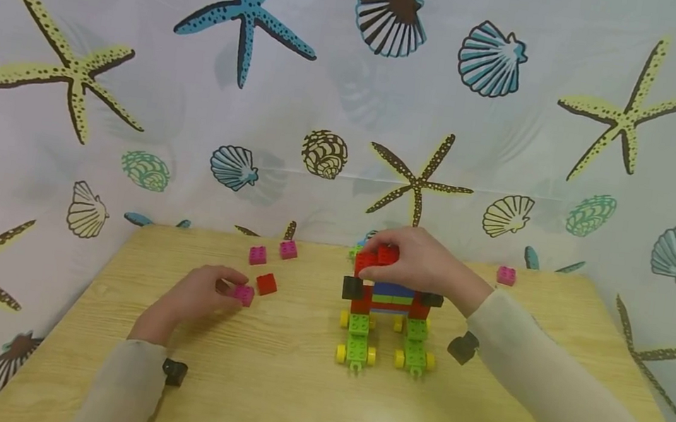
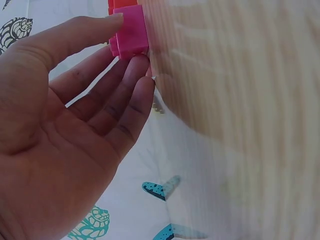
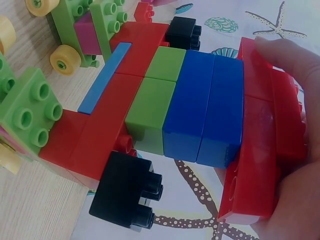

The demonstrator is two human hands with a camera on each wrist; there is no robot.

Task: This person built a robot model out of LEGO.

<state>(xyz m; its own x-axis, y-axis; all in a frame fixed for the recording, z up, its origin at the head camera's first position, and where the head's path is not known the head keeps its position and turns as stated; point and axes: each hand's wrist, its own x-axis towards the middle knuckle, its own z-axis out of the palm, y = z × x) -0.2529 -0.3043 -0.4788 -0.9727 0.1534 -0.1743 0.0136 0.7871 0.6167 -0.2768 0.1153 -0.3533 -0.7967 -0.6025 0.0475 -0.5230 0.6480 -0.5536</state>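
A pale wooden table (image 1: 289, 390) sits in front of me, backed by a white curtain (image 1: 146, 14) printed with starfish and shells. My left hand (image 1: 199, 292) rests on the table with thumb and fingertips pinching a small pink brick (image 1: 244, 294); the left wrist view shows my other fingers fairly straight beside it. A loose red brick (image 1: 267, 284) lies just beside that pink one, two more pink bricks (image 1: 271, 253) sit further back, and another pink brick (image 1: 505, 275) lies near the far right edge. My right hand (image 1: 417, 263) is curled over the top of the block model (image 1: 389, 310), gripping the red top bricks (image 1: 378, 260) that sit on its blue layer. The model stands near the table's middle on green wheeled bases (image 1: 384, 345) with yellow wheels.
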